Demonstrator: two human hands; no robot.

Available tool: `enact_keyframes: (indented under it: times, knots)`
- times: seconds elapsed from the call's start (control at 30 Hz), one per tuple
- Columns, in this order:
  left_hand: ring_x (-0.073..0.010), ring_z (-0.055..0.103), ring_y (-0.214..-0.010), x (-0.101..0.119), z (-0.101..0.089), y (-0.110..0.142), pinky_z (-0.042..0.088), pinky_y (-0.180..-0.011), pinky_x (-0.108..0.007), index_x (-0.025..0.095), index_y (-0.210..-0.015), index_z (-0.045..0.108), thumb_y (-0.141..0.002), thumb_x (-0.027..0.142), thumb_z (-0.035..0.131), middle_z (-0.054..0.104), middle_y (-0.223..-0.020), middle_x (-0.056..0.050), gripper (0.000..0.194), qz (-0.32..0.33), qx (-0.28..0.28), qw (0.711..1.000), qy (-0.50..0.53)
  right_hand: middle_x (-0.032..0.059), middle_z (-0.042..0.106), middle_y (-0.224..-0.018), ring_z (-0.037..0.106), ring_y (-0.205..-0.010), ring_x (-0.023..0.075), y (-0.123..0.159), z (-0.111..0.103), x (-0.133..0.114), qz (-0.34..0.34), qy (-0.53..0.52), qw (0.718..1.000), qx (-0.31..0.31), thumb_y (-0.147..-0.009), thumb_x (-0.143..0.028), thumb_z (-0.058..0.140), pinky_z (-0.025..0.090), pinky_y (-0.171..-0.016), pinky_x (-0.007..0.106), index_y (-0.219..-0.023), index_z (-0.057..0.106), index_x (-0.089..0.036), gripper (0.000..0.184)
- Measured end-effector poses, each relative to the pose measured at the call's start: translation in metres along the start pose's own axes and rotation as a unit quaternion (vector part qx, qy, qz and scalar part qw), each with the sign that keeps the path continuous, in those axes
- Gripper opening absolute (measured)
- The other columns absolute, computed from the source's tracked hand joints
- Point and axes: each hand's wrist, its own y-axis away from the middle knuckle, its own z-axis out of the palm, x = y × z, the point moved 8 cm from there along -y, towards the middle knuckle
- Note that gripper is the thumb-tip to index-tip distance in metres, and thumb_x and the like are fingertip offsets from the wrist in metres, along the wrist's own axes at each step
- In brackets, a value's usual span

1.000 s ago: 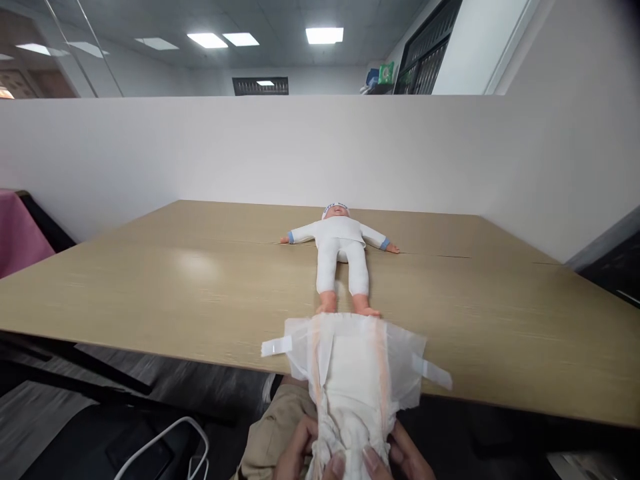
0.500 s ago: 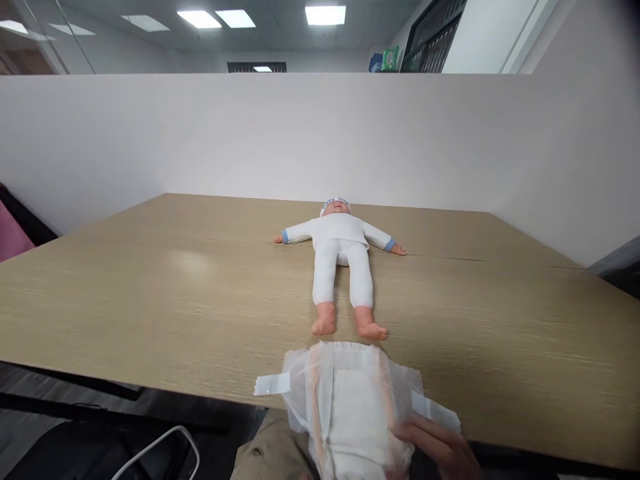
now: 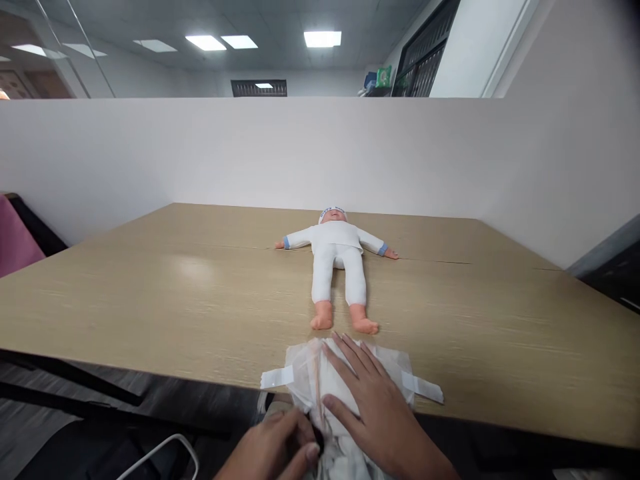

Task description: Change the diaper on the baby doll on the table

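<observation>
A baby doll (image 3: 339, 260) in a white suit and cap lies on its back on the wooden table (image 3: 150, 293), feet toward me. An opened white diaper (image 3: 300, 373) with side tabs lies at the table's front edge, just short of the doll's feet. My right hand (image 3: 373, 400) lies flat on the diaper with its fingers stretched out. My left hand (image 3: 273, 447) is below the table edge, fingers pinched on the diaper's near end.
A white partition wall (image 3: 200, 153) runs behind the table and along its right side. A white cable (image 3: 160, 453) loops on the dark floor at lower left. Something pink (image 3: 15, 240) shows at the far left.
My right hand has moved from the diaper's lower right side up onto its middle and spread flat. My left hand has come into view gripping the diaper's near end.
</observation>
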Motion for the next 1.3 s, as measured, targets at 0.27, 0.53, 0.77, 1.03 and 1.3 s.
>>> enact_keyframes:
  times: [0.27, 0.53, 0.77, 1.03, 1.3]
  knots:
    - [-0.0264, 0.07, -0.099, 0.079, -0.087, -0.085, 0.059, -0.09, -0.037, 0.024, -0.112, 0.065, -0.108, 0.029, 0.055, 0.074, -0.11, -0.007, 0.012, 0.156, 0.158, 0.954, -0.202, 0.0012, 0.03, -0.181, 0.029, -0.168, 0.029, -0.002, -0.001, -0.001, 0.007, -0.013, 1.0, -0.014, -0.112, -0.051, 0.055, 0.034, -0.136, 0.058, -0.173, 0.035, -0.033, 0.067]
    - [-0.0389, 0.027, -0.166, 0.039, -0.059, -0.213, 0.032, -0.129, -0.049, 0.021, -0.171, 0.028, -0.077, -0.006, 0.065, 0.017, -0.182, -0.019, 0.104, 0.239, -0.038, 0.824, -0.512, 0.0008, 0.031, -0.18, 0.028, -0.168, 0.0282, -0.005, -0.007, 0.007, 0.013, -0.041, 0.996, -0.074, -0.114, -0.053, 0.05, 0.029, -0.138, 0.059, -0.173, 0.035, -0.034, 0.064]
    - [-0.039, 0.025, -0.167, 0.045, -0.025, -0.227, 0.04, -0.126, -0.05, 0.037, -0.167, 0.04, -0.065, 0.0, 0.083, 0.014, -0.185, -0.012, 0.117, 0.334, -0.133, 0.764, -0.536, -0.0012, 0.022, -0.183, 0.022, -0.17, 0.0291, -0.008, -0.005, 0.014, 0.013, -0.051, 0.99, -0.128, -0.114, -0.06, 0.047, 0.027, -0.138, 0.06, -0.175, 0.028, -0.036, 0.069]
    - [-0.0314, 0.054, -0.143, 0.068, -0.018, -0.233, 0.039, -0.121, -0.049, 0.026, -0.126, 0.071, -0.1, 0.022, 0.062, 0.064, -0.154, -0.008, 0.029, 0.459, -0.107, 0.745, -0.472, -0.0019, 0.017, -0.183, 0.022, -0.169, 0.0329, -0.008, 0.006, 0.024, -0.024, -0.037, 0.991, -0.125, -0.113, -0.058, 0.05, 0.033, -0.135, 0.063, -0.177, 0.018, -0.04, 0.073]
    - [-0.0293, 0.058, -0.13, 0.117, -0.052, -0.249, 0.045, -0.111, -0.043, 0.022, -0.133, 0.067, -0.101, 0.022, 0.059, 0.071, -0.142, -0.007, 0.033, 0.443, -0.134, 0.827, -0.318, -0.0011, 0.026, -0.181, 0.031, -0.167, 0.0289, -0.037, 0.009, 0.036, -0.06, -0.002, 0.996, -0.065, -0.114, -0.05, 0.05, 0.039, -0.133, 0.058, -0.177, 0.017, -0.041, 0.071]
